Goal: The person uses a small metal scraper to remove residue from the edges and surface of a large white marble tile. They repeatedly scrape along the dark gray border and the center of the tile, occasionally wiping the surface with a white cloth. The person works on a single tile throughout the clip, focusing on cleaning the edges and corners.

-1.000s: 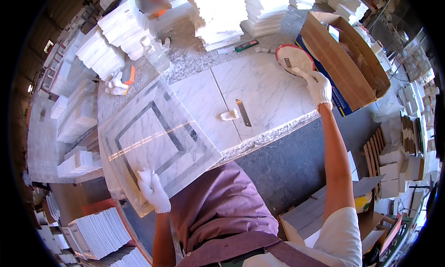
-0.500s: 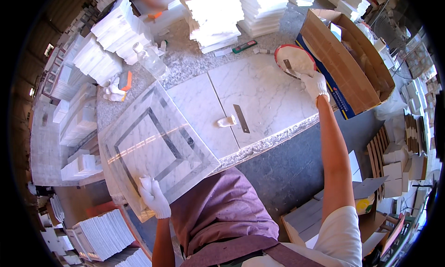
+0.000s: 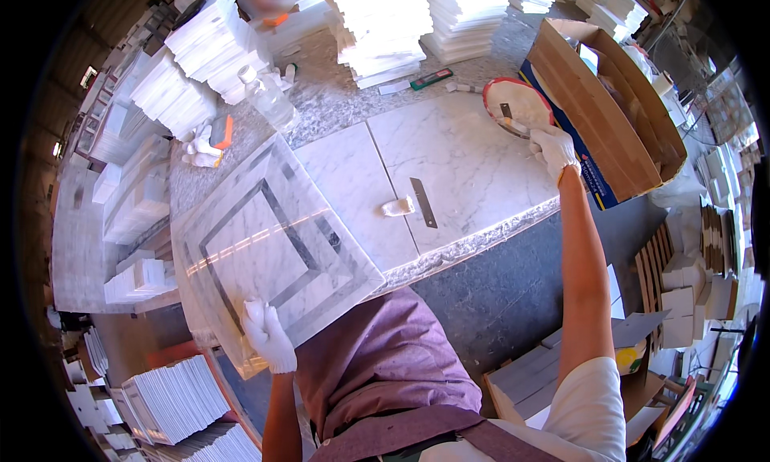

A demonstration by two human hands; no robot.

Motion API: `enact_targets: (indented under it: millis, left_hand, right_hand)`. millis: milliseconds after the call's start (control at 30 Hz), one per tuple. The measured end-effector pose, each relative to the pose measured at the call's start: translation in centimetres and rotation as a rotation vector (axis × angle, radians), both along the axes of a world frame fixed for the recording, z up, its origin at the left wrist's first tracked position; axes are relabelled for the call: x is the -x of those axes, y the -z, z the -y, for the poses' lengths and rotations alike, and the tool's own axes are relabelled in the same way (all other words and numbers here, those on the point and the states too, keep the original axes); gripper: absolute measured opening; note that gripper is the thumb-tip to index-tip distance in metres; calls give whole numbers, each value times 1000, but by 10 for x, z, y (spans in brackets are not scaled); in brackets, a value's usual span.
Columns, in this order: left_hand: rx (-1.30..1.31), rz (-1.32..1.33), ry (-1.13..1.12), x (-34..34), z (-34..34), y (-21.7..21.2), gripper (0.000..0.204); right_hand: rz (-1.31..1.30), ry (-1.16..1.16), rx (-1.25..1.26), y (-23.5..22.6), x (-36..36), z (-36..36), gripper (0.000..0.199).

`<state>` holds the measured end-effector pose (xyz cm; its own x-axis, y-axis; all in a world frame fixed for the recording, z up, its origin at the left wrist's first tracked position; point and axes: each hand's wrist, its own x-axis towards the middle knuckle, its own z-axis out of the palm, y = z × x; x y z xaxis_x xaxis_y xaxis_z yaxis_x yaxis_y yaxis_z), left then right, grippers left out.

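Note:
My left hand [image 3: 268,338], in a white glove, grips the near edge of a square marble tile [image 3: 309,305] with grey inlaid bands. Its fingers lie over the tile's face; the thumb is hard to make out. My right hand [image 3: 555,151], also gloved, is closed around the handle of a putty knife [image 3: 514,126]. The blade dips inside a red-rimmed bowl [image 3: 490,93] holding an off-white paste. Between my hands, a flat metal scraper blade [image 3: 423,203] lies on the pale marble slab [image 3: 473,169]. Beside it sits a small white wad [image 3: 397,208].
A cardboard box [image 3: 597,113] stands right of the bowl. Tall stacks of white tiles [image 3: 465,21] line the far side. A clear bottle [image 3: 267,99], white gloves [image 3: 200,147] and an orange block [image 3: 221,131] are at the left. A green-and-black tool [image 3: 431,79] lies farther back.
My right hand has shifted slightly lower and turned, with the putty knife still at the bowl. My left hand stays on the tile's edge. The whole view has shifted a little.

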<state>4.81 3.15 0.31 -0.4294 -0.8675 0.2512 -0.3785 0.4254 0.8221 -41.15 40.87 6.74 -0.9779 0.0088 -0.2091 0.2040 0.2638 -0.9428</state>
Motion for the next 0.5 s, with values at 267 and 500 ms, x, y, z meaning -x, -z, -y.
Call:
enact_targets:
  millis: [267, 500]
  left_hand:
    - [46, 7, 43, -10, 2, 2, 34]
    - [11, -120, 6, 3, -2, 3, 32]
  right_hand:
    - [-74, -82, -82, 5, -10, -17, 21]
    - [15, -275, 172, 2, -110, 51, 31]
